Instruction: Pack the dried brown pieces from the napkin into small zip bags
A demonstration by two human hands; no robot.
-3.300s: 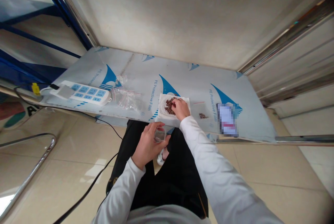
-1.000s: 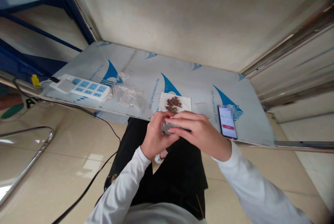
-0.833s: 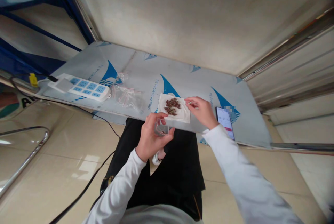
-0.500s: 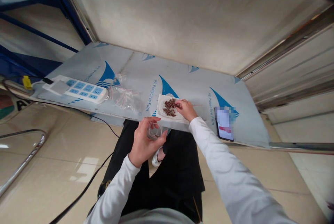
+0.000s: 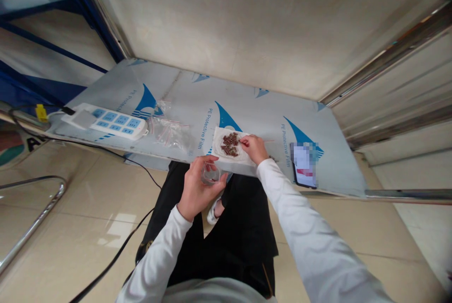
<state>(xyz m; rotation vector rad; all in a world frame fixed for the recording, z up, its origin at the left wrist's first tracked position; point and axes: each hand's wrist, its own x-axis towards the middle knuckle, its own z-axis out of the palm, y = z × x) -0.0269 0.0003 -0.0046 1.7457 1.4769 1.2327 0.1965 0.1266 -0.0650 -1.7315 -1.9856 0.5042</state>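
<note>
Right now your left hand (image 5: 195,190) is curled around a clear cup (image 5: 211,173), thumb and fingers gripping its sides, just off the front edge of the table (image 5: 190,91) and above your lap; your right hand (image 5: 254,149) reaches over a white sheet (image 5: 243,158), its thumb and fingertips drawn together at the right side of a pile of small brown pieces (image 5: 230,144); whether a piece sits between those fingertips, I cannot tell; the pieces lie loosely heaped on the sheet, which rests near the table's front edge; to the left of it you have crumpled clear bags (image 5: 171,133), and beyond them a white power strip (image 5: 116,124) with blue sockets; to the right of your right sleeve (image 5: 293,213) lies a phone (image 5: 303,166), its lit screen partly blurred.
</note>
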